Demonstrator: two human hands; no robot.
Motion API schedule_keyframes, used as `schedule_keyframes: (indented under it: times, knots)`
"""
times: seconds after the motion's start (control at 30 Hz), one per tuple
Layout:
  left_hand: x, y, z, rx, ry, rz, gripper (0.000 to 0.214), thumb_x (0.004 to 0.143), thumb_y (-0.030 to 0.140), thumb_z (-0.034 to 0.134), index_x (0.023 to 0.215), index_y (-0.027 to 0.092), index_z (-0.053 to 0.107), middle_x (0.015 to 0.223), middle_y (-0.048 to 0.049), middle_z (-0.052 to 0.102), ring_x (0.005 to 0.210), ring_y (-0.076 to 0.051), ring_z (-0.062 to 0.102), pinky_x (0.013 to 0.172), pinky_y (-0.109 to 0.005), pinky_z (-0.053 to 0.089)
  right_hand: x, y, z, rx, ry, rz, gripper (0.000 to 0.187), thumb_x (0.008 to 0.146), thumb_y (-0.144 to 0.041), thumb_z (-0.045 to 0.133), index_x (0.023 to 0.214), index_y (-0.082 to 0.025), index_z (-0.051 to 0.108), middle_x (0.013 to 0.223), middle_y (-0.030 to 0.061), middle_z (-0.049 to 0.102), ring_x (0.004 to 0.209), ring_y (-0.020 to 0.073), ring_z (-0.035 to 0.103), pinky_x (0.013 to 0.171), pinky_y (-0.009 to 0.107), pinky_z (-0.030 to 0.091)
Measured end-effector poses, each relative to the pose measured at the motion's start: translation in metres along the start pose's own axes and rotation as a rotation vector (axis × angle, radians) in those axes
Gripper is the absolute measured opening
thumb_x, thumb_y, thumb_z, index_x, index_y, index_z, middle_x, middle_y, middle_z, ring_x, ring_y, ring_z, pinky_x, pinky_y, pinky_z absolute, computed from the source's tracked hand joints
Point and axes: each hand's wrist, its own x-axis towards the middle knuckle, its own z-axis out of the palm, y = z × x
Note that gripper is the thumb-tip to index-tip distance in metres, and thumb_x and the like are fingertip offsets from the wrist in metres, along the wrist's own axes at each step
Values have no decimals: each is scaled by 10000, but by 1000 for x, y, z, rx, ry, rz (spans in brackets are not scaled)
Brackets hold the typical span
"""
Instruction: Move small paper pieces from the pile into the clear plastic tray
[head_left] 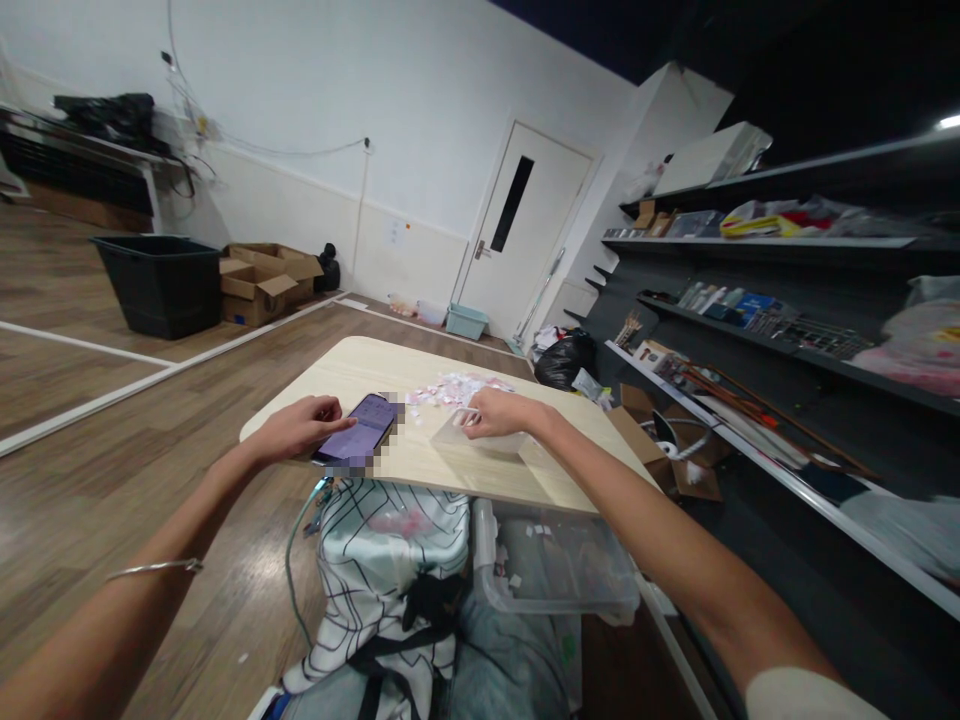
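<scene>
Wooden flooring and white walls frame a small pale tabletop where I sit, a white door behind it and dark shelves crowded with supplies running along my right. My left hand lies flat and open on the near left corner of the table, fingers resting against the edge of a phone whose screen glows purple. My right hand is pinched shut on the upper edge of a clear plastic bag lying on the table just right of the phone. A scatter of small pink and white pieces sits just beyond both hands. Under the table's near edge stand a clear plastic bin and a checked cloth bag. A black tub and cardboard boxes stand by the far wall.
</scene>
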Motion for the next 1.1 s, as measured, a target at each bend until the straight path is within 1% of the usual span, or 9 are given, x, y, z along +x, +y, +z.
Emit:
schedule_keyframes:
  times: [0.07, 0.17, 0.27, 0.43, 0.63, 0.8, 0.9, 1.03, 1.1]
  knots:
    - [1, -3, 2, -6, 1, -6, 743, 785, 1001, 527, 757, 265, 627, 783, -57, 706, 772, -272, 641, 694, -360, 410, 2, -2, -3, -29, 7, 20, 239, 996, -192, 728, 1093, -66, 906, 1036, 172, 895, 812, 209, 766, 664, 259, 443]
    - [1, -6, 3, -7, 3, 3, 710, 808, 970, 530, 756, 267, 616, 789, -56, 706, 785, -273, 646, 709, -358, 420, 7, -7, -9, -67, 21, 29, 278, 986, -188, 739, 1164, -45, 895, 1171, 224, 883, 958, 255, 810, 707, 272, 460]
    - [1, -5, 1, 3, 1, 13, 671, 820, 933, 544, 759, 268, 614, 795, -58, 711, 789, -272, 642, 708, -359, 417, 17, -15, -9, -74, 25, 35, 300, 991, -188, 726, 1188, -28, 887, 1197, 244, 875, 1007, 277, 823, 723, 279, 475]
    - [1, -2, -1, 0, -18, 7, 652, 812, 914, 569, 757, 265, 606, 766, -51, 693, 766, -263, 628, 692, -357, 407, 25, -23, -3, -52, 30, 20, 260, 980, -196, 739, 1117, -37, 893, 1098, 224, 886, 903, 259, 806, 693, 283, 467]
    - [1, -3, 0, -5, -4, -2, 712, 788, 973, 536, 757, 266, 616, 756, -50, 685, 755, -262, 619, 683, -355, 398, 13, -19, -2, -22, 22, -55, 199, 983, -188, 741, 1023, -61, 888, 965, 156, 881, 795, 205, 735, 715, 269, 466]
    - [0, -2, 0, -15, -16, -9, 712, 776, 976, 543, 747, 267, 606, 743, -49, 665, 741, -264, 610, 680, -360, 394, 10, -21, -2, -10, 23, -73, 199, 987, -187, 735, 1004, -55, 882, 949, 159, 874, 768, 199, 714, 709, 276, 457]
    - [0, -3, 1, -23, -17, -7, 701, 776, 965, 556, 752, 267, 608, 752, -49, 662, 747, -266, 610, 683, -364, 391, 10, -22, -1, 0, 25, -73, 205, 992, -194, 738, 1010, -51, 885, 962, 167, 874, 785, 206, 731, 718, 281, 465]
    - [-1, -3, 0, -16, -32, -5, 703, 783, 965, 543, 766, 264, 600, 752, -44, 650, 753, -264, 605, 687, -363, 388, 13, -21, 0, 37, 22, -70, 227, 1020, -227, 753, 1094, -66, 894, 1027, 163, 887, 864, 220, 777, 762, 277, 496]
    - [-1, -1, 0, -4, -40, -12, 695, 790, 955, 537, 774, 263, 592, 751, -39, 641, 750, -259, 595, 683, -359, 379, 17, -20, 0, 55, 20, -61, 243, 1023, -244, 778, 1134, -60, 891, 1062, 172, 888, 883, 227, 791, 755, 277, 502]
